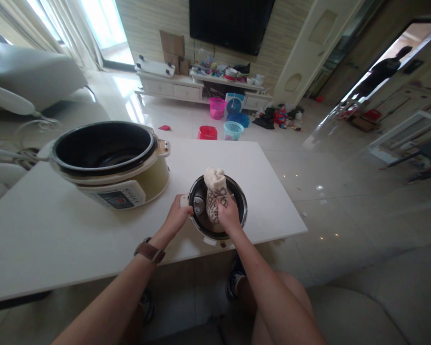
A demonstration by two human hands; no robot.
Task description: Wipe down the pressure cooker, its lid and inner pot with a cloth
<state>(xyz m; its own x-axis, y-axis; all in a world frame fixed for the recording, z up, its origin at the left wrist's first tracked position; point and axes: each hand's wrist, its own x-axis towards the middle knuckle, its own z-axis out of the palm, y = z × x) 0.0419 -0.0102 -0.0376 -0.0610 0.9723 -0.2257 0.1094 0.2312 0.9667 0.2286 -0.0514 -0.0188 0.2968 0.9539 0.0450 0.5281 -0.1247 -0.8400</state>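
A round cooker lid (242, 203) lies with its inner side up near the table's front edge, a metal plate and a grey valve part showing inside its dark rim. My left hand (175, 214) is closed on the white tab at the lid's left edge. In my right hand (229, 214) is a bunched cloth that looks like a fluffy sock (216, 184), white at the top and brown-patterned below. It rests over the middle of the lid, hiding part of the plate. To the left stands the electric cooker (154, 175), uncovered, with its dark inner pot (104, 143) in place.
The white table (72, 235) carries the cooker and lid. Beyond it on the floor are a red stool (207, 132), a light-blue basket (233, 130) and a pink basket (217, 108). A cluttered TV cabinet (188, 91) lines the wall. A person (384, 69) stands in the far-right doorway.
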